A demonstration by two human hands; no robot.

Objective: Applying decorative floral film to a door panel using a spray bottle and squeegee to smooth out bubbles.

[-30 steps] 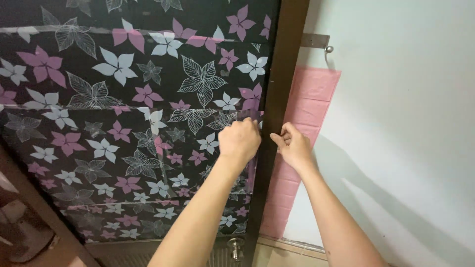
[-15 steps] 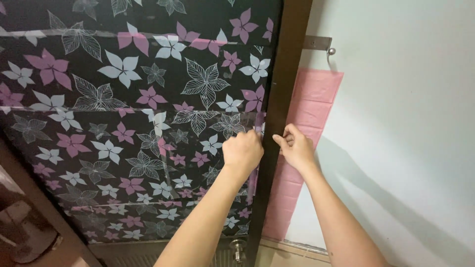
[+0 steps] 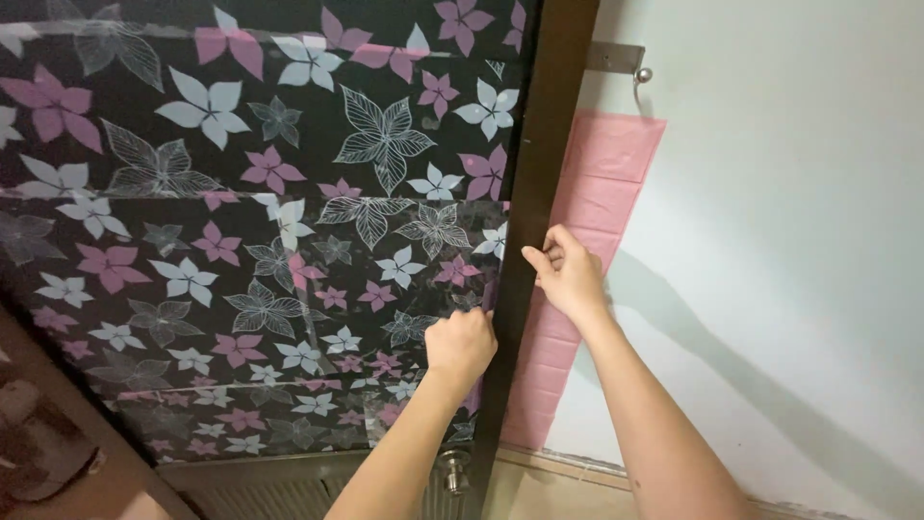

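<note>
A dark door edge (image 3: pixel 539 193) runs down the middle. Left of it, the left hand (image 3: pixel 462 342) pinches flowered black film (image 3: pixel 241 241); right of it, the right hand (image 3: pixel 570 274) touches the edge before pink foam panels (image 3: pixel 606 193).

Soft even light, slight glare

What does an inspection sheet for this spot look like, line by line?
Surface: upright door with a dark brown edge, its face covered by black flowered film.
Job's things: the film's right border, at the door edge.
Clutter: nothing seen.
Grips: left hand closed on the film's border low down; right hand pinching at the door edge higher up.
Cables: nothing seen.
Surroundings: pale wall, pink padded panel behind the door, metal hook above it, door handle below.
</note>
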